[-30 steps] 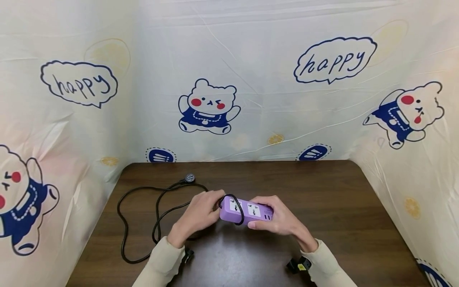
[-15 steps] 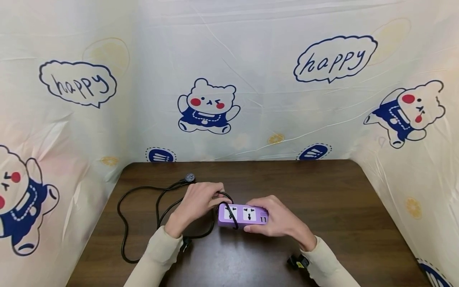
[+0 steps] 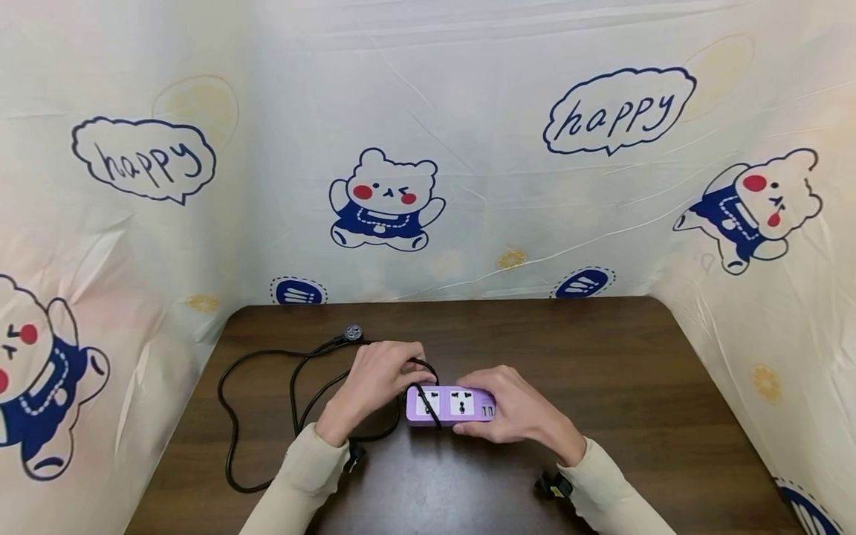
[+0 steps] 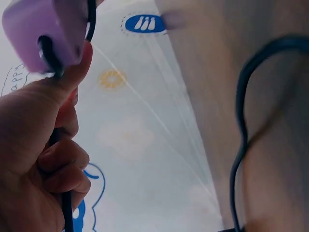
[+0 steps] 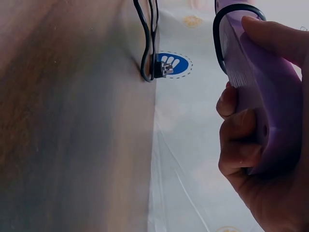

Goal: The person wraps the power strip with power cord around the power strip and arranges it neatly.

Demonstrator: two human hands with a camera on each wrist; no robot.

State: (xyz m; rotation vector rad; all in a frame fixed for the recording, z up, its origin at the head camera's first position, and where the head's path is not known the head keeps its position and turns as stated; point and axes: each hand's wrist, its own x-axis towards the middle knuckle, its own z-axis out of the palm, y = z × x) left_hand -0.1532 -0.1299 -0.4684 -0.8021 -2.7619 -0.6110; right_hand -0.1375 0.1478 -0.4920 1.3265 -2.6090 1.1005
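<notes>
A purple power strip (image 3: 451,406) with white sockets is held above the table by the right hand (image 3: 520,407), whose thumb and fingers grip its right end. The right wrist view shows the fingers of the right hand (image 5: 256,140) curled under the purple strip (image 5: 270,96). At the strip's left end, the left hand (image 3: 374,379) grips the black cable (image 3: 428,365); part of that cable loops across the strip. In the left wrist view the left hand (image 4: 43,140) has its fingers curled round the cable (image 4: 67,212), thumb beside the strip (image 4: 48,29).
More black cable (image 3: 234,416) lies in loose loops on the left of the brown wooden table (image 3: 602,357). Its plug (image 3: 354,333) rests near the back edge. A printed curtain (image 3: 481,134) surrounds the table's back and sides.
The strip has tilted so its socket face and left end sit level, and shifted slightly left. My left hand has moved up a little and now grips the cable above the strip's left end.
</notes>
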